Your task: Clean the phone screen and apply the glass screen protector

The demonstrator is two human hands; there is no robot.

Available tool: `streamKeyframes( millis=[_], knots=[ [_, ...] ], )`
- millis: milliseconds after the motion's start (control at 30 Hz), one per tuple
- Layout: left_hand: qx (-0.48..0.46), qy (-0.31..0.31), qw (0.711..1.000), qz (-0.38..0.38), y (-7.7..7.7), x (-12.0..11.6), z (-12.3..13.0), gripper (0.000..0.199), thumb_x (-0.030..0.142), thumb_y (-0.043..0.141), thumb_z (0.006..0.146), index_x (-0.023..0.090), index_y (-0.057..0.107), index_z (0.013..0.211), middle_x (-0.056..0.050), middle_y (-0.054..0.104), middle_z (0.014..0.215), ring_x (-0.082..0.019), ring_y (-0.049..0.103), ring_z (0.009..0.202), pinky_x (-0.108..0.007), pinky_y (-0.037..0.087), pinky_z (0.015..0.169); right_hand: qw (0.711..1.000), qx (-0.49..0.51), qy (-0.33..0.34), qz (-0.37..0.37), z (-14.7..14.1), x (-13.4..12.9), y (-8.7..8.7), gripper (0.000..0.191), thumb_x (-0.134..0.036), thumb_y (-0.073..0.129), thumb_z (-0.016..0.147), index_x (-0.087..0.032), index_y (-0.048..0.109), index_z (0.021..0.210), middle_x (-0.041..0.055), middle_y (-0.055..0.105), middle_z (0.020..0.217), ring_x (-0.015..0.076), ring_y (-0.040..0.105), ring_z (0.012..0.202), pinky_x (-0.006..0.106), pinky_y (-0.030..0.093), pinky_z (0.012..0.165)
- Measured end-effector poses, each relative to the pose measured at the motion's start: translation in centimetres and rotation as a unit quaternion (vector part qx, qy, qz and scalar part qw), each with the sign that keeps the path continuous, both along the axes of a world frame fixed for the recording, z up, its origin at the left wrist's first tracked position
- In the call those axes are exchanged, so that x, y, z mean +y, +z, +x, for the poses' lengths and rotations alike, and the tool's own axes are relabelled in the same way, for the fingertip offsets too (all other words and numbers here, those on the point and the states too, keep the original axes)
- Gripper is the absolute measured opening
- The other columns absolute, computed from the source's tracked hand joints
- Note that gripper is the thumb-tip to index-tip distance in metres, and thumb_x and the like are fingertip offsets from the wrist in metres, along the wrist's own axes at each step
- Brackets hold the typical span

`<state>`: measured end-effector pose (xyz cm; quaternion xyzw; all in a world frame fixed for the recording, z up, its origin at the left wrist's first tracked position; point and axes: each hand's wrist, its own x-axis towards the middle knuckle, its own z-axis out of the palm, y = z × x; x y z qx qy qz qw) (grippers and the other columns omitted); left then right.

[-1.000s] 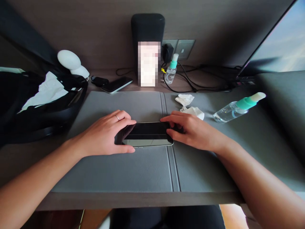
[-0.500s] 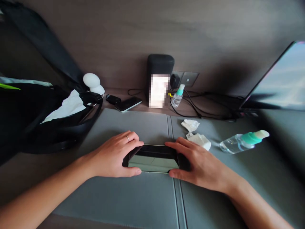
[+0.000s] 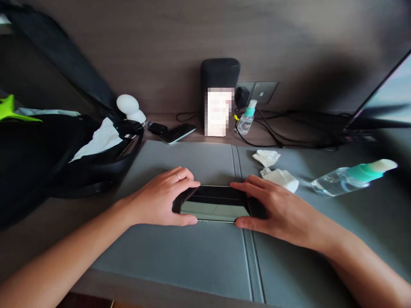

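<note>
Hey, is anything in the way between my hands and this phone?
Nothing visible: the left hand and right hand touch the phone directly, thumbs along its near edge. The crumpled white tissues lie on the grey mat beyond the right hand, not between it and the phone.

right hand (image 3: pixel 282 205) | thumb (image 3: pixel 248 223) moved | phone (image 3: pixel 213 205): right end → near edge

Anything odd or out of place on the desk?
Two crumpled tissues lie loose on the mat, beyond the right hand; they look like leftover litter. No spill shows, nor damage to the phone.
</note>
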<state>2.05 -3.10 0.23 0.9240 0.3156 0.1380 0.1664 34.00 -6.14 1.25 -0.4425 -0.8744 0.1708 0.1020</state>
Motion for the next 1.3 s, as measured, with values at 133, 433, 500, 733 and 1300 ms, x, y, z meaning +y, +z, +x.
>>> streamKeyframes(
  millis=[133, 433, 500, 733, 1300],
  knots=[
    [0.028, -0.018, 0.999, -0.029, 0.9, 0.1, -0.3, 0.070, 0.045, 0.077, 0.076, 0.021, 0.052, 0.136, -0.010, 0.060, 0.126, -0.029, 0.060, 0.116, -0.045, 0.055, 0.099, 1.000, 0.008, 0.007, 0.026, 0.1, 0.3, -0.5, 0.068, -0.064, 0.066, 0.091, -0.019, 0.062, 0.141, 0.0118, 0.069, 0.109, 0.0272, 0.074, 0.088, 0.044, 0.063, 0.074],
    [0.014, -0.009, 1.000, -0.013, 0.5, 0.4, -0.5, 0.058, 0.044, 0.075, 0.079, 0.021, 0.055, 0.127, -0.008, 0.060, 0.116, -0.027, 0.059, 0.110, -0.046, 0.055, 0.097, 0.998, 0.021, 0.001, 0.054, 0.1, 0.5, -0.9, 0.068, -0.067, 0.066, 0.088, -0.022, 0.065, 0.140, 0.0117, 0.072, 0.107, 0.0281, 0.074, 0.085, 0.044, 0.062, 0.069],
    [0.004, -0.011, 1.000, -0.016, 0.2, 0.5, -0.5, 0.057, 0.045, 0.076, 0.079, 0.021, 0.056, 0.127, -0.008, 0.060, 0.116, -0.027, 0.059, 0.110, -0.046, 0.054, 0.097, 0.998, 0.020, 0.003, 0.057, 0.0, 0.5, -0.9, 0.067, -0.066, 0.066, 0.089, -0.022, 0.065, 0.140, 0.0110, 0.072, 0.107, 0.0279, 0.074, 0.085, 0.044, 0.062, 0.069],
    [-0.019, -0.010, 0.999, -0.031, -0.1, 0.6, -0.7, 0.056, 0.045, 0.079, 0.078, 0.020, 0.058, 0.123, -0.008, 0.060, 0.114, -0.027, 0.059, 0.110, -0.043, 0.054, 0.096, 0.995, 0.005, 0.010, 0.096, 0.3, 0.1, -0.8, 0.075, -0.070, 0.063, 0.090, -0.023, 0.057, 0.147, 0.0126, 0.069, 0.110, 0.0313, 0.072, 0.091, 0.047, 0.061, 0.074],
    [-0.017, -0.007, 0.999, -0.033, -0.4, 0.6, -0.8, 0.055, 0.044, 0.080, 0.078, 0.018, 0.060, 0.122, -0.007, 0.058, 0.115, -0.024, 0.059, 0.108, -0.038, 0.052, 0.095, 0.997, 0.053, 0.054, 0.025, -1.0, -0.8, 0.4, 0.079, -0.088, 0.065, 0.070, -0.029, 0.072, 0.122, 0.0144, 0.040, 0.157, 0.0456, 0.044, 0.139, 0.064, 0.050, 0.105]
  ],
)
